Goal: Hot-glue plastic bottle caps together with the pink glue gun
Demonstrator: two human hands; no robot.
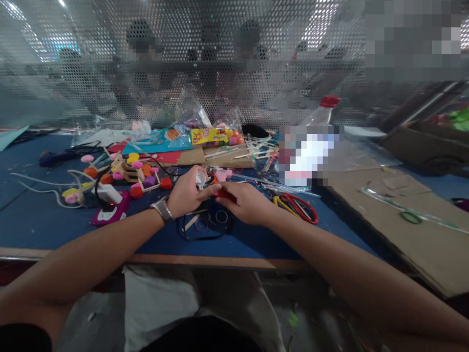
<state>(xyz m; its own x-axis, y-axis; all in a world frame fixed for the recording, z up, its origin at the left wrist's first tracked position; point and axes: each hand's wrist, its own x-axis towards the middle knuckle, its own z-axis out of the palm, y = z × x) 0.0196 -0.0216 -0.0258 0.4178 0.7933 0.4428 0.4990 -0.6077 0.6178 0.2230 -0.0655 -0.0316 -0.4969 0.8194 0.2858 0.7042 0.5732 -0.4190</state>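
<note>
My left hand (187,194), with a metal-banded watch (161,210) at the wrist, is closed around a white bottle cap (200,180) that shows between thumb and fingers. Its thumb reaches the fingertips of my right hand (249,203). Those fingers pinch a flat red piece (224,194), mostly hidden by the hand. Just beyond lies a small pink piece (223,174). Below the hands, rings (221,216) and a black cord (205,238) rest on the blue table. Red-handled scissors (302,208) lie right of my right hand.
Left are stick-and-cap models (137,171) and a purple box (112,210) with a white plug. Behind lie coloured sheets (157,143), a yellow packet (211,135) and loose sticks. At right are a red-capped bottle (322,110) and cardboard (392,210). A perforated metal screen (220,93) stands behind.
</note>
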